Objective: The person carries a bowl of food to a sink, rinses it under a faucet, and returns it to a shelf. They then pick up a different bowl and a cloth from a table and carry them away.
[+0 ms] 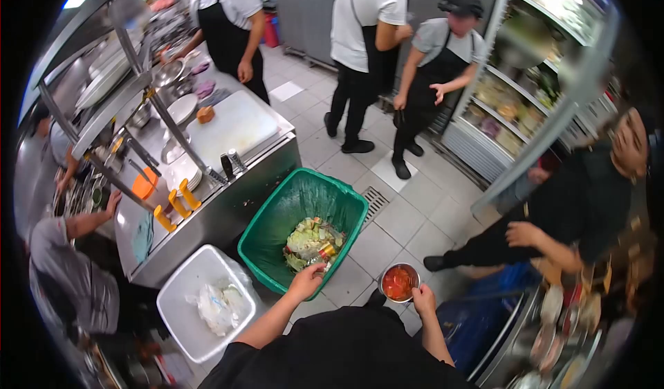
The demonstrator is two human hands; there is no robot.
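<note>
My left hand (306, 282) reaches over the near rim of a green bin (252, 240). Its fingers look stretched out, with nothing visible held in them. Inside the bin lie food scraps (311, 239), mostly pale green leaves, with a yellow and red wrapper (326, 250) near my fingertips. My right hand (424, 299) grips the edge of a small metal bowl (384, 293), to the right of the bin. Red, wet-looking pieces of food (400, 282) fill much of the bowl; they resemble cut tomato.
A white bin (169, 306) holding plastic bags stands left. Behind it is a steel counter (273, 164) with a white cutting board (238, 126). Several people in aprons stand around; one person in black (567, 209) is close at right. An open glass-door fridge (512, 98) stands back right.
</note>
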